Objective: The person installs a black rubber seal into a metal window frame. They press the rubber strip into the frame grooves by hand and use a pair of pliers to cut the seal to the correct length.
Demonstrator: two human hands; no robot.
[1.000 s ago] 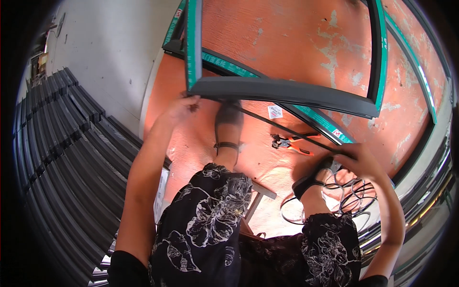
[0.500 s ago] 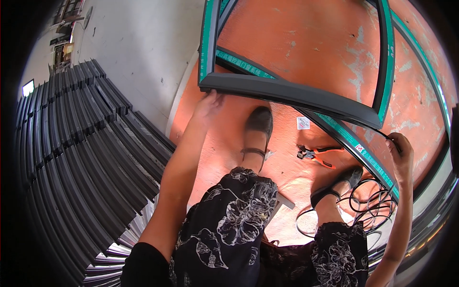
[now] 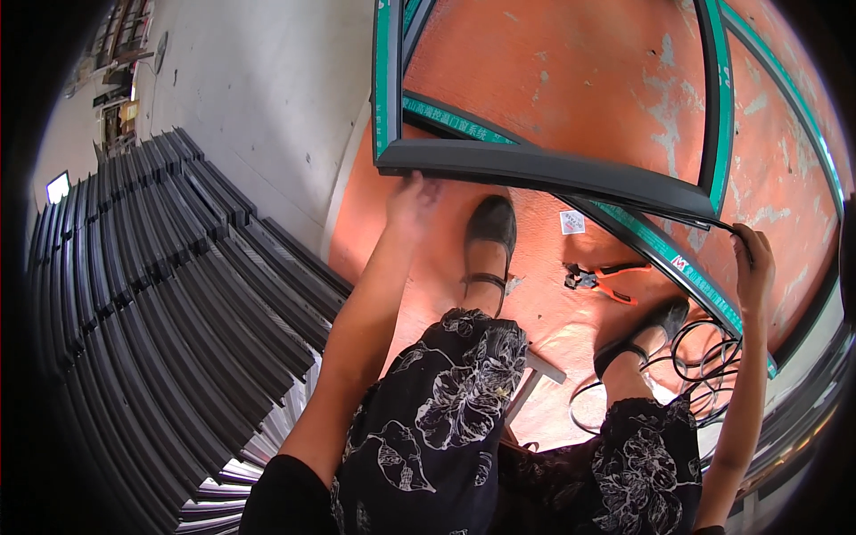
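A dark grey window frame (image 3: 544,169) with green protective film on its side bars fills the upper middle, its near bar crossing in front of me. Just under the left end of that bar is my left hand (image 3: 414,203), its fingers blurred against the underside. On the right, my right hand (image 3: 754,263) pinches a thin black rubber strip (image 3: 720,223), which runs along the near bar's underside towards the right corner. More of the black strip lies in loose coils (image 3: 709,361) on the floor by my right foot.
Orange-handled pliers (image 3: 608,281) and a small white label (image 3: 572,222) lie on the worn orange floor (image 3: 553,89) between my feet. A second green-filmed frame (image 3: 655,245) rests beneath the first. Stacked dark metal profiles (image 3: 178,294) occupy the left side.
My left hand has shifted slightly right along the underside of the near bar. My right hand has risen a little with the strip, and the whole view has shifted slightly.
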